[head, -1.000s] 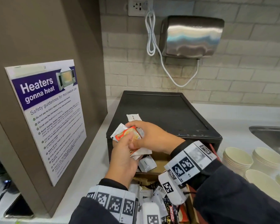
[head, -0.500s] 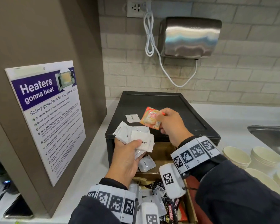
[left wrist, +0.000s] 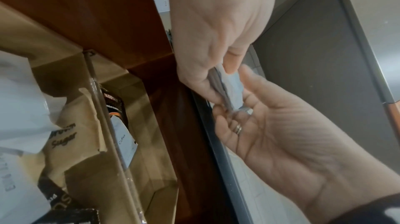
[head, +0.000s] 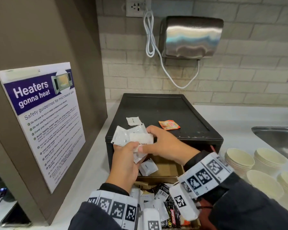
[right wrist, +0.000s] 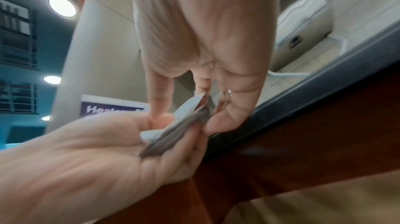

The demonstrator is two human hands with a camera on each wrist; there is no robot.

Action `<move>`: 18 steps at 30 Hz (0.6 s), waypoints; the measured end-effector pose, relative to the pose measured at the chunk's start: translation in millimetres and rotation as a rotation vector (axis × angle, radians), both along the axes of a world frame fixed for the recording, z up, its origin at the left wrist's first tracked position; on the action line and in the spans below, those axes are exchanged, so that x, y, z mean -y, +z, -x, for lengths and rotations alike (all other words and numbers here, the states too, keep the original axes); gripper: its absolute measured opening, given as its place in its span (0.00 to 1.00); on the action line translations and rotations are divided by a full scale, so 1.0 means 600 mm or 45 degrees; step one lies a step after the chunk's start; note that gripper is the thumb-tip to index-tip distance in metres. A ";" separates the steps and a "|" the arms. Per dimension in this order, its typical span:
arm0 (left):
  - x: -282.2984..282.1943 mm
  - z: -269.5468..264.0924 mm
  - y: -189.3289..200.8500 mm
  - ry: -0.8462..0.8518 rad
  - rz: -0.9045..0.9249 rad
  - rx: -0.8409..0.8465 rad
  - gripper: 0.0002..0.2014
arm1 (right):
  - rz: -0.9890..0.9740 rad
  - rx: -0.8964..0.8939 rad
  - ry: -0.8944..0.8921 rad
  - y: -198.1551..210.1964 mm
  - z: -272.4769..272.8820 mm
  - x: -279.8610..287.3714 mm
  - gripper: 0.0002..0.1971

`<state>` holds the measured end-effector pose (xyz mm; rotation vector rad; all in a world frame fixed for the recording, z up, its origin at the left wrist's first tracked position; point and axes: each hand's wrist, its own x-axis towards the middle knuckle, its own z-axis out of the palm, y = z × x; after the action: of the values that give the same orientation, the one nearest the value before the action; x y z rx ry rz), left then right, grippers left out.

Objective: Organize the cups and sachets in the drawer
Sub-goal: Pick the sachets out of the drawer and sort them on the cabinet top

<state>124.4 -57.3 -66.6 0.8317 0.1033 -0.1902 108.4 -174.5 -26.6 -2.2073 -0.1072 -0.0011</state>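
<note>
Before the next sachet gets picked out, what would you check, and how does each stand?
1. Bundle of white paper sachets held firmly by left hand: ok.
2. Right hand free of other items, fingers on the bundle: ok.
3. Orange foil sachet lying flat on the black drawer unit's top: ok.
4. Small white sachet apart from it: ok.
5. Drawer open: ok.
6. Which sachet is next: cannot tell.

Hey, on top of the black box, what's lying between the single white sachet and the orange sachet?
Nothing: in the head view the black box top is bare between the white sachet and the orange sachet.
</note>
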 end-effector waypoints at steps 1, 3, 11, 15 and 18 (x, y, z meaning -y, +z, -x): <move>-0.001 0.000 0.001 0.012 -0.002 -0.004 0.21 | 0.046 0.012 -0.007 -0.003 0.000 -0.008 0.15; -0.003 0.000 0.001 0.041 0.008 0.009 0.20 | 0.075 0.018 -0.096 -0.008 -0.007 -0.011 0.14; -0.010 0.001 -0.001 0.152 -0.130 0.058 0.18 | -0.311 -0.214 -0.262 0.016 -0.028 0.003 0.09; -0.011 -0.001 -0.003 0.212 -0.150 0.031 0.17 | -0.357 -0.039 -0.405 0.030 -0.054 0.008 0.16; -0.010 0.001 0.000 0.224 -0.167 0.002 0.17 | -0.468 0.030 -0.471 0.046 -0.074 -0.001 0.20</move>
<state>123.9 -51.5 -66.7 0.9488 0.1882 -0.0173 153.0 -173.7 1.0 -1.8310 0.2696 -0.2345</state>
